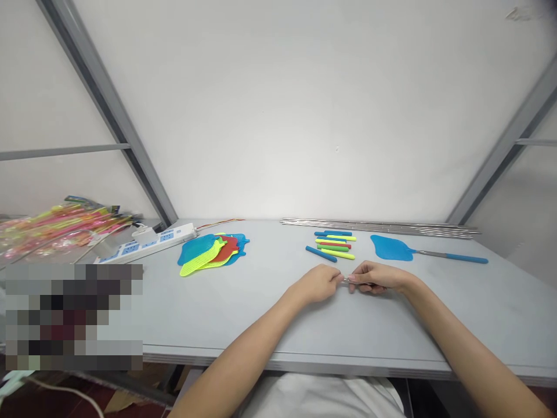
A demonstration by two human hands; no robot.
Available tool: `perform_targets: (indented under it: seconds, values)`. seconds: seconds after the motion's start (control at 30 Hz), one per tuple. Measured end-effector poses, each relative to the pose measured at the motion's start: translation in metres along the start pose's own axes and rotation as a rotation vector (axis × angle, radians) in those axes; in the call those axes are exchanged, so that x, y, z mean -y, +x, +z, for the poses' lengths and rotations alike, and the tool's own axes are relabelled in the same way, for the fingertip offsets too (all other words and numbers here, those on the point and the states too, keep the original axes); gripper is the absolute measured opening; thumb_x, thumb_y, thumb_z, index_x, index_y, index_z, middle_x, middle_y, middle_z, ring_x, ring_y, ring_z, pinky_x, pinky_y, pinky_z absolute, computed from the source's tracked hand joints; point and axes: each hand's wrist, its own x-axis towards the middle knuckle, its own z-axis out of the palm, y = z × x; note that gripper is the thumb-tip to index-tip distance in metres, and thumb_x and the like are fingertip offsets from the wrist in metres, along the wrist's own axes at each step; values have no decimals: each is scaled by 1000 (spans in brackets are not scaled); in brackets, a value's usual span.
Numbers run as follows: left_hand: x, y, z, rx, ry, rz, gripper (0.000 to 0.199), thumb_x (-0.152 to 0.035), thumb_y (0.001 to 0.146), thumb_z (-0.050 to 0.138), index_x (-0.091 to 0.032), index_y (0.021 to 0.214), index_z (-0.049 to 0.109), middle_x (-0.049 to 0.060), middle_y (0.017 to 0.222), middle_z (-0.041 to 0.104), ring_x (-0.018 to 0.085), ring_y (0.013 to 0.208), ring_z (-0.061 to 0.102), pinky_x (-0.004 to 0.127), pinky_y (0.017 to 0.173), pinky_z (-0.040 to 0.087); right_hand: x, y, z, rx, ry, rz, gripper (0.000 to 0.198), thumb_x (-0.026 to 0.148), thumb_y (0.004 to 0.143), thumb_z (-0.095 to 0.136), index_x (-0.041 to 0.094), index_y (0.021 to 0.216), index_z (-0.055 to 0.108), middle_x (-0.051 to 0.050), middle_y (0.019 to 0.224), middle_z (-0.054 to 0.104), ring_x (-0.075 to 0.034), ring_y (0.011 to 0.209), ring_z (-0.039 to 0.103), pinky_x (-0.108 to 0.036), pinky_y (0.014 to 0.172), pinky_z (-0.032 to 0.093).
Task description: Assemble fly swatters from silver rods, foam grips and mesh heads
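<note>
Close together near the middle of the table, my left hand [319,283] and my right hand [373,278] are both closed in a pinch. A thin shiny metal rod [346,280] shows in the small gap between them, and the rest of it is hidden by my fingers. Just beyond my hands lie several coloured handle tubes [334,246] in blue, yellow, green and red. To the right rests a blue fly swatter [391,248] with a metal shaft and a blue handle.
Loose swatter heads [209,253] are piled at left. Long metal rods [383,227] lie along the back wall. A white power strip [150,242] and a heap of plastic-wrapped coloured items [73,226] occupy the far left. The table's front edge [348,361] runs below my forearms.
</note>
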Motion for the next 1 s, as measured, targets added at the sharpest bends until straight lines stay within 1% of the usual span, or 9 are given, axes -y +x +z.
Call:
perform_targets:
  seconds: [0.23, 0.43, 0.67, 0.8, 1.0]
  values:
    - [5, 1, 5, 0, 6, -36, 31, -31, 77, 27, -16, 53, 40, 0, 52, 41, 9, 49, 34, 21, 48, 25, -1, 4, 3, -15, -6, 1, 40, 47, 71, 44, 9, 74, 58, 5, 48, 32, -1, 34, 21, -19, 32, 10]
    - [8, 1, 5, 0, 5, -51, 28, -27, 76, 28, -16, 53, 41, 0, 52, 41, 9, 49, 35, 21, 48, 25, 4, 9, 10, -79, -15, -14, 41, 48, 69, 45, 9, 73, 59, 5, 47, 32, -1, 34, 20, -19, 32, 9]
    - [9, 3, 4, -19, -15, -80, 29, -26, 76, 28, -15, 54, 42, 0, 51, 41, 9, 49, 35, 21, 47, 26, 9, 10, 17, -151, -5, -50, 43, 49, 68, 46, 9, 74, 59, 6, 45, 30, -1, 34, 20, -19, 32, 9]
    - [10, 2, 2, -19, 4, -93, 29, -26, 76, 29, -15, 53, 43, 0, 51, 41, 9, 48, 35, 22, 47, 25, 7, 12, 17, -146, 5, -40, 42, 49, 68, 46, 9, 76, 59, 5, 46, 34, -1, 33, 21, -18, 31, 10]
    - [10, 2, 2, -12, 13, -114, 31, -29, 77, 27, -15, 58, 48, 0, 53, 43, 9, 49, 35, 22, 46, 26, 8, 10, 17, -138, 16, -50, 42, 49, 69, 44, 10, 78, 58, 4, 47, 40, -1, 32, 23, -18, 30, 13]
